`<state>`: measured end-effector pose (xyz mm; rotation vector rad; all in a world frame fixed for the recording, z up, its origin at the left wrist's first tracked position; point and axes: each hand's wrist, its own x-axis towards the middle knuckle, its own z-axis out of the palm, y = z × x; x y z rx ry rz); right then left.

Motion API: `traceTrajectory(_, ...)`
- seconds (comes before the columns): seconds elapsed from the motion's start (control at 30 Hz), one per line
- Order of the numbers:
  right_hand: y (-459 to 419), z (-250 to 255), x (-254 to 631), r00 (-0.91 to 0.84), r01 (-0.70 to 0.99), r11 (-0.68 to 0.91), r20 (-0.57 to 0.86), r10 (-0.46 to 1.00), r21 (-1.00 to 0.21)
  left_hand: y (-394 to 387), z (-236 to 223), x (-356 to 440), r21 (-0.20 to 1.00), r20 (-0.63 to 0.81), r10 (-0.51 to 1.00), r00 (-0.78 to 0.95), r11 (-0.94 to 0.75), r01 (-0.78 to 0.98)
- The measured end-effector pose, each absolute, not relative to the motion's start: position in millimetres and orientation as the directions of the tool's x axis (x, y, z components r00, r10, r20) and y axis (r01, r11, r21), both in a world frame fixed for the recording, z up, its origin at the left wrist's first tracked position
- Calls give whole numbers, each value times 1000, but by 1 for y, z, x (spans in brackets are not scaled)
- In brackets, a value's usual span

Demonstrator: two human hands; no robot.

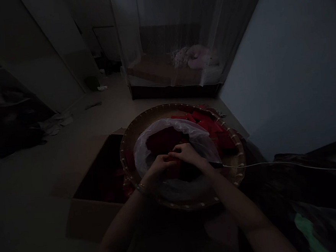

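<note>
The room is dim, so fine detail is lost. A round woven bamboo tray stands before me, with an open white plastic bag spread in it. Inside the bag lie dark red pieces that look like cloth or paper. Over the bag, my left hand and my right hand meet with bent fingers, pinching the upper edge of a flat red piece. Whether it is a pouch or an envelope I cannot tell. Brighter red pieces are heaped at the tray's far right side.
An open cardboard box with red items inside sits left of the tray. A white cable runs rightward from a dark object by my right wrist. A netted bed stands ahead, a pale wall to the right.
</note>
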<state>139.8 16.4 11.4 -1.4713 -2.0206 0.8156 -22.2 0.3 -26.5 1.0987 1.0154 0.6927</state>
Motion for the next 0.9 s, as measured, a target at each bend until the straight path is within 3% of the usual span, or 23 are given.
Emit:
traceTrajectory(0.13,21,19,140,-381,727,350,76,921,-591,0,-27,-23,953,-295,871,394,300,49)
traceTrajectory(0.33,20,20,153,-469,612,385,76,880,-690,0,-26,-21,959,-264,897,354,282,1)
traceTrajectory(0.53,20,10,148,-397,471,329,136,908,-818,0,-26,-21,940,-311,854,417,341,3)
traceTrajectory(0.67,20,7,153,-324,478,278,128,937,-833,0,-26,-22,926,-347,852,393,378,-1)
traceTrajectory(0.8,10,3,184,-343,632,296,84,935,-717,2,-30,-21,923,-349,874,339,382,-36)
traceTrajectory(0.9,-3,-12,210,-389,852,302,-131,912,-428,4,-37,-20,931,-313,892,325,356,-81)
